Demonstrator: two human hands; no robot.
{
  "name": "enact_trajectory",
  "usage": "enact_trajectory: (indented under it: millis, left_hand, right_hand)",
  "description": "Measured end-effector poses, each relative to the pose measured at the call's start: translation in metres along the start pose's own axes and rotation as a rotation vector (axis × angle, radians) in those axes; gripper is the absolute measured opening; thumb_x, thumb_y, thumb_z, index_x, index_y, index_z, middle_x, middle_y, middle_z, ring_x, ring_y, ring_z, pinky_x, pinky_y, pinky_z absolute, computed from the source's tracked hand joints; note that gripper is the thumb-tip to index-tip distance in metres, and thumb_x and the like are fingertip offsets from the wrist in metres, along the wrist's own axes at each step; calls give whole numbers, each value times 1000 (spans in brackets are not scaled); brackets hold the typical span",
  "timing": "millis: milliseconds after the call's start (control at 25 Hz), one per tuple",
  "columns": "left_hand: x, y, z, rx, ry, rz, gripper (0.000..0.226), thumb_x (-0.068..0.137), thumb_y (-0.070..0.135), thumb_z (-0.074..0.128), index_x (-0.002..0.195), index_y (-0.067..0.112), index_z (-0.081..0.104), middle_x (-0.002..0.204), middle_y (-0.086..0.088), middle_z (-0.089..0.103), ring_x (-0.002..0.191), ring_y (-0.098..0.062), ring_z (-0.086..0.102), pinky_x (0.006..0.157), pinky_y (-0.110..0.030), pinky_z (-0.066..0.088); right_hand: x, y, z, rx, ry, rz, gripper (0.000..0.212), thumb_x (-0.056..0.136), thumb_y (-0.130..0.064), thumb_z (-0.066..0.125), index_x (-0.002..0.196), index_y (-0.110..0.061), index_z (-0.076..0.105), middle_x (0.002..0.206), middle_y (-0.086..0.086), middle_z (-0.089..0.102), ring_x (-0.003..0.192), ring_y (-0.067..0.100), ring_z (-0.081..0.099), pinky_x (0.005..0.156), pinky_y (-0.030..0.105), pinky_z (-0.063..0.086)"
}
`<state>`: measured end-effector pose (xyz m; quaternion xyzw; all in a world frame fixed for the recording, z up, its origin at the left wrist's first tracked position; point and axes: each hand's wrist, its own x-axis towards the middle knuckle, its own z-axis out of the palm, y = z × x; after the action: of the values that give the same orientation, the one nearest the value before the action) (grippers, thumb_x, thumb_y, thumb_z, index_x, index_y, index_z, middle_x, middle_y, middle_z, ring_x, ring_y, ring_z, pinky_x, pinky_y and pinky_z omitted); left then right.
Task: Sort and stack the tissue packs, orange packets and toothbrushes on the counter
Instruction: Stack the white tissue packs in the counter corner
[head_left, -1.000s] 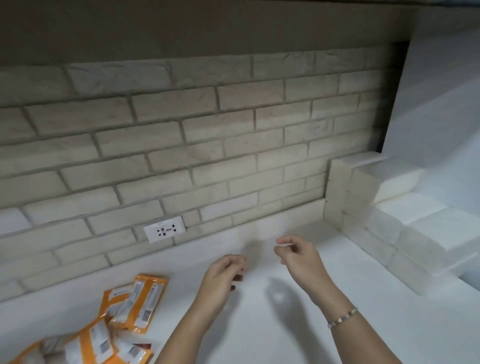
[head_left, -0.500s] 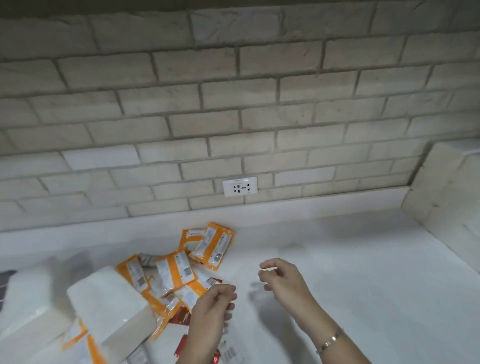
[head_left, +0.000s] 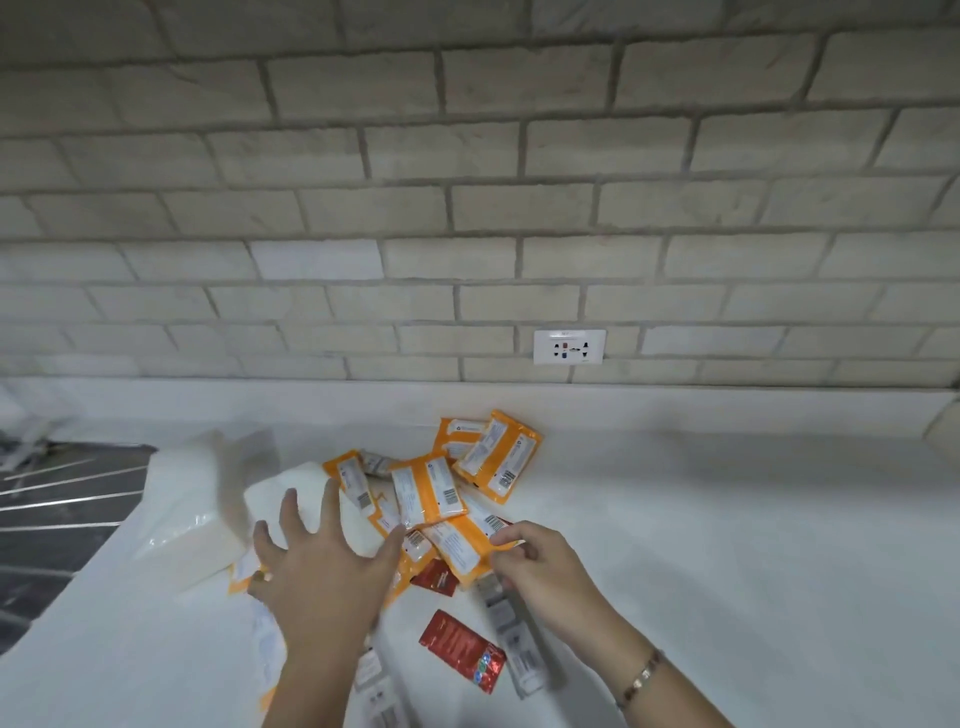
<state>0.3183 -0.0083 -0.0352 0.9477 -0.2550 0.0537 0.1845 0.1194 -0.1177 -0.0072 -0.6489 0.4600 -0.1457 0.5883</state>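
A loose pile of orange packets (head_left: 423, 488) lies mid-counter, with two more orange packets (head_left: 496, 457) behind it. Left of the pile are two white tissue packs, one large (head_left: 189, 499) and a smaller one (head_left: 306, 491) leaning on the packets. My left hand (head_left: 322, 577) is spread open over the smaller tissue pack, fingertips at its near face. My right hand (head_left: 540, 571) pinches the right edge of the nearest orange packet (head_left: 460, 551). A long toothbrush pack (head_left: 514, 644) lies under my right wrist; other pale packs (head_left: 374, 675) lie near my left forearm.
Two red sachets (head_left: 462, 649) (head_left: 436, 577) lie in front of the pile. The white counter (head_left: 727, 545) stretches to the right. A dark ridged surface (head_left: 52, 514) borders the counter on the left. A wall socket (head_left: 569, 346) sits in the brick wall behind.
The view swung left from the stacked tissue packs to the mixed pile. My left hand opened and reached onto the small tissue pack. My right hand came down to the nearest orange packet.
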Motion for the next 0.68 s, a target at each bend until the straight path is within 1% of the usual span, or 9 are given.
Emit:
enact_trajectory:
  millis: [80,160,240,280,360,400,520,600,680]
  left_hand:
    - [0,-8,24,160,-179,-24,111,64,98,45,158,41,24,165,0,21,146,-44,15,92,-65,49]
    - [-7,-13,36,160,-191,24,108,64,86,62,155,34,36,160,-5,30,144,-50,18,74,-61,58]
    - [-7,-23,47,60,-120,100,85,72,63,72,145,22,56,150,-13,46,138,-55,28,60,-60,58]
    - [-7,-29,47,49,-86,123,76,77,58,65,141,19,61,148,-14,50,137,-54,30,66,-62,57]
    - [-3,-36,40,11,-68,135,69,84,59,51,141,22,60,152,-8,50,143,-44,32,94,-66,50]
    - [-2,-34,33,-77,-48,90,67,85,59,53,142,25,59,153,-5,50,144,-40,32,101,-64,46]
    - [-5,-22,1,-454,98,-150,60,83,50,70,140,32,60,147,-1,57,138,-33,44,103,-57,46]
    - [-6,-10,-25,-800,91,-316,50,82,44,74,129,27,69,123,-4,69,118,-28,60,103,-46,47]
    - [-7,4,-46,-1236,55,-444,24,82,33,76,102,19,76,94,-1,69,91,-24,63,86,-40,49]
  right_hand:
    - [-1,0,0,-13,-24,4,12,93,-25,65,104,-27,69,76,-6,65,54,2,53,56,19,42]
    - [-4,1,-2,-27,-35,7,13,92,-26,64,104,-27,69,76,-6,67,57,3,56,59,21,44]
    - [-6,1,-6,-27,-21,21,13,91,-27,65,103,-27,70,82,2,72,68,11,64,68,26,51]
    - [-7,1,-9,-19,-18,31,13,90,-27,65,103,-27,70,87,4,75,73,15,68,71,29,54]
    - [-9,-1,-13,-6,-27,53,13,92,-28,65,104,-27,69,94,2,76,79,14,74,65,23,55]
    - [-11,-3,-16,4,-30,64,13,93,-27,64,106,-27,69,96,0,76,78,9,73,59,18,51]
    - [-15,-8,-25,43,-16,68,14,94,-24,64,106,-26,69,99,-1,74,78,5,68,56,13,46]
    - [-17,-9,-31,75,1,69,13,94,-24,64,105,-26,71,96,-2,74,80,7,67,63,16,47]
    - [-19,-10,-36,137,6,87,13,96,-24,63,104,-25,73,94,-1,75,79,11,67,67,22,49]
